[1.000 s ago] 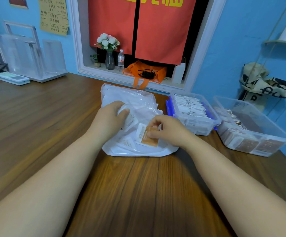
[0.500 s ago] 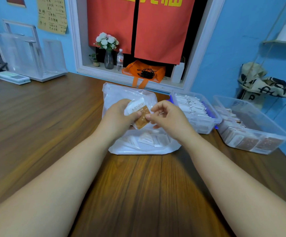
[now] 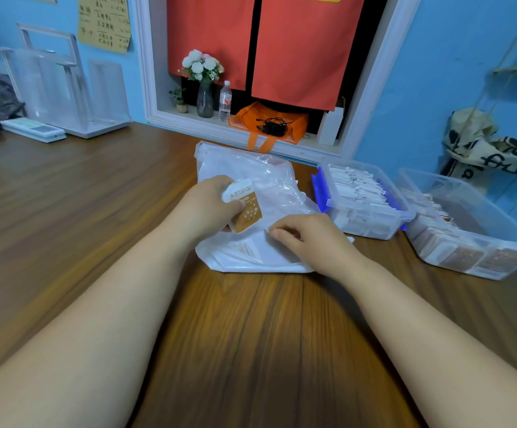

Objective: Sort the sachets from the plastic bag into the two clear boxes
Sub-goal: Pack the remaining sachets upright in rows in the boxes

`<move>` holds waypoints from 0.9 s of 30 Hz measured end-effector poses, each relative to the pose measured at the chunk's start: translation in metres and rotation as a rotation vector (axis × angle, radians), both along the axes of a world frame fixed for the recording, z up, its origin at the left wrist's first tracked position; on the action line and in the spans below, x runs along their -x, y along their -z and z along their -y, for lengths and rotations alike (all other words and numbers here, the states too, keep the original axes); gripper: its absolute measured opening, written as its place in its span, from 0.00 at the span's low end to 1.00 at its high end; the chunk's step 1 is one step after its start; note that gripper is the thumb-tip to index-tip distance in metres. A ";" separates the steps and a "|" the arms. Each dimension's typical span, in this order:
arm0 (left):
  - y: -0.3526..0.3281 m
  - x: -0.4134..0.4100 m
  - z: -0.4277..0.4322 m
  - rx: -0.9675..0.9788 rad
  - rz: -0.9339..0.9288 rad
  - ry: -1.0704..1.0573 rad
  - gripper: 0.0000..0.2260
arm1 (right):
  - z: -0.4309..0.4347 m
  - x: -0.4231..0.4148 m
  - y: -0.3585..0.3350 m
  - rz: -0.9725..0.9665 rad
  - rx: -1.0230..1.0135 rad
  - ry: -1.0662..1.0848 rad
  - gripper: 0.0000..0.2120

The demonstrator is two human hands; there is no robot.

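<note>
The left hand (image 3: 207, 205) is gripping one brown-and-white sachet (image 3: 246, 211), thumb curled across its face, above the one plastic bag (image 3: 245, 162) lying near the counter's far edge. Being light, thin and limp, the sachet is probably best pinched by an edge. The right hand (image 3: 309, 242) is curling its fingers onto the bag; whether they are pinching anything, I cannot tell. The blue-clipped box (image 3: 371, 223) and the outer box (image 3: 483, 264) are sitting along the right edge, their sachets too crowded to count.
</note>
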State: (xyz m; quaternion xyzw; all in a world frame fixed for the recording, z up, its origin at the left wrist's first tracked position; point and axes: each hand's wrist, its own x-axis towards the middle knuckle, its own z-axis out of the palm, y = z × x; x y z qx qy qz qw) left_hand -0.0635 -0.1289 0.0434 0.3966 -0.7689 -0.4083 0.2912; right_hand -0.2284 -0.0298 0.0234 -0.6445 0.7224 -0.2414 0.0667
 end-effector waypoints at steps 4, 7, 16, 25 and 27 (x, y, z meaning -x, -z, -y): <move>-0.002 0.003 -0.005 0.039 -0.044 -0.030 0.05 | 0.005 0.001 -0.002 0.108 0.236 0.085 0.06; -0.002 0.006 -0.008 0.038 -0.081 -0.035 0.05 | 0.006 0.001 -0.009 0.365 0.395 0.174 0.07; -0.003 0.024 -0.029 -0.528 -0.369 0.097 0.12 | 0.005 -0.011 -0.008 0.919 0.291 0.210 0.07; -0.005 0.005 -0.009 0.045 -0.203 -0.152 0.08 | 0.013 -0.017 0.005 0.454 0.015 0.184 0.09; -0.006 0.002 -0.005 0.019 -0.228 -0.169 0.06 | 0.016 -0.024 0.010 0.235 -0.108 0.142 0.12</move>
